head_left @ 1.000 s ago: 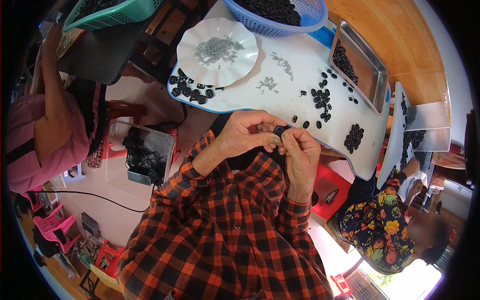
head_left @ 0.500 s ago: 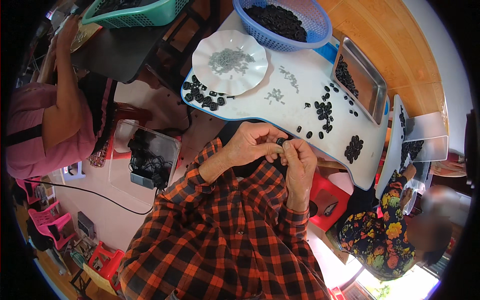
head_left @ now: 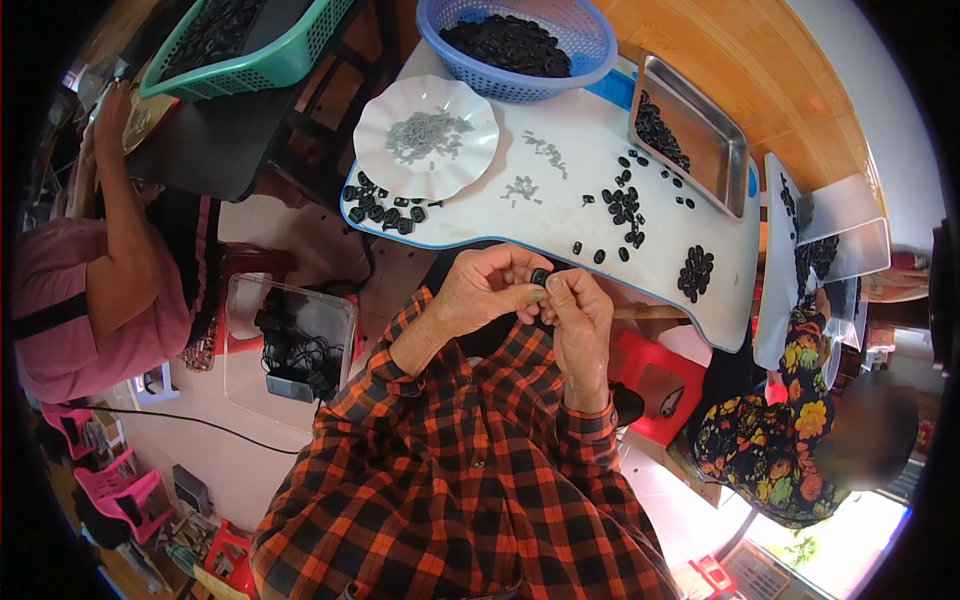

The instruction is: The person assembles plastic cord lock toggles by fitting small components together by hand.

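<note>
Just off the near edge of the white table (head_left: 480, 218), my two hands meet in front of my chest. A small black oval plastic piece (head_left: 540, 276) is pinched between the fingertips of my left hand (head_left: 478, 295). My right hand (head_left: 580, 325) has thumb and fingers closed against the same piece from the other side. Whether a second part sits between the fingers is hidden. Similar black pieces (head_left: 622, 206) lie loose on the table beyond, with a tight cluster (head_left: 695, 274) to the right and blockier black pieces (head_left: 376, 212) at the left edge.
A white scalloped plate (head_left: 375, 150) holds small grey pins; more grey pins (head_left: 522, 189) lie beside it. Behind are a blue basket (head_left: 600, 62) and a metal tray (head_left: 738, 200) of black parts. People work at left (head_left: 100, 270) and right (head_left: 760, 440). A red stool (head_left: 670, 385) stands at right.
The view has shifted, so the table appears slightly lower and further left. My hands stay together on the black piece, its dark top now more exposed.
</note>
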`<state>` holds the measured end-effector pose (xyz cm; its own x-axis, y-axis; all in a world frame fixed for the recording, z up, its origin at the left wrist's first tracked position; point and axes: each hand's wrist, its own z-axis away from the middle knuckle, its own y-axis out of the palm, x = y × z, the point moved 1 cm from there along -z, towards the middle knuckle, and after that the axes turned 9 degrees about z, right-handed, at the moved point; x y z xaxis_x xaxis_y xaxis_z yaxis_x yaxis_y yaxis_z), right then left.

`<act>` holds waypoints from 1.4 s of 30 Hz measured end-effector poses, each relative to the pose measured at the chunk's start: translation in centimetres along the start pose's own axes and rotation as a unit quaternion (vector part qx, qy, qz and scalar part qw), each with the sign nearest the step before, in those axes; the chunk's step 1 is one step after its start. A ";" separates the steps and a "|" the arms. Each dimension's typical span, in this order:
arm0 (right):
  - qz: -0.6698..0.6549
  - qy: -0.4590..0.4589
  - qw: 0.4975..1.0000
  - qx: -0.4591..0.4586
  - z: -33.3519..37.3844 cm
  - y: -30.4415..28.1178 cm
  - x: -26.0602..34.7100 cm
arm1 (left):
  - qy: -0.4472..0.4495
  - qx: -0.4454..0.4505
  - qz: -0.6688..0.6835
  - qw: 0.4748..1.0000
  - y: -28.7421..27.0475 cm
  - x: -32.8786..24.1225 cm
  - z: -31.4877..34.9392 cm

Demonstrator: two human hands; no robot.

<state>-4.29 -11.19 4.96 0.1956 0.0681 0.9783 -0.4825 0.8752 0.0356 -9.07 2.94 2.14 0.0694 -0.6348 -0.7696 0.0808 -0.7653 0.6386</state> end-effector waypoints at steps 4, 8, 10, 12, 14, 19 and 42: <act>-0.015 0.011 1.000 0.005 0.3 -0.1 -0.7 | -0.020 0.010 -0.007 1.000 -0.3 0.1 0.1; 0.023 0.006 1.000 0.010 0.4 -0.6 -1.5 | -0.059 0.017 -0.001 0.998 -0.4 0.2 0.1; 0.065 0.003 0.998 0.009 0.4 -0.8 -1.6 | -0.074 0.019 0.006 0.997 -0.4 0.3 0.0; 0.101 -0.009 0.995 -0.002 0.3 -1.1 -1.7 | -0.069 0.010 -0.007 0.998 -0.4 0.4 -0.1; 0.137 -0.022 0.990 -0.010 0.3 -1.4 -1.6 | -0.062 -0.013 -0.009 0.998 -0.8 0.3 -0.3; 0.130 -0.008 0.991 -0.039 0.4 -2.0 -2.1 | -0.055 -0.088 -0.071 0.992 -1.4 -1.9 -1.9; 0.376 -0.133 0.881 -0.256 -2.5 -3.5 -2.7 | 0.109 -0.176 -0.287 0.935 -2.0 -3.6 -9.1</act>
<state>-0.99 -13.18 1.66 -0.2543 0.6656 0.7016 0.0705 0.7363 -0.6730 -0.46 7.76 3.68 0.1122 -0.0638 -0.9916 0.4863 -0.8667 0.1108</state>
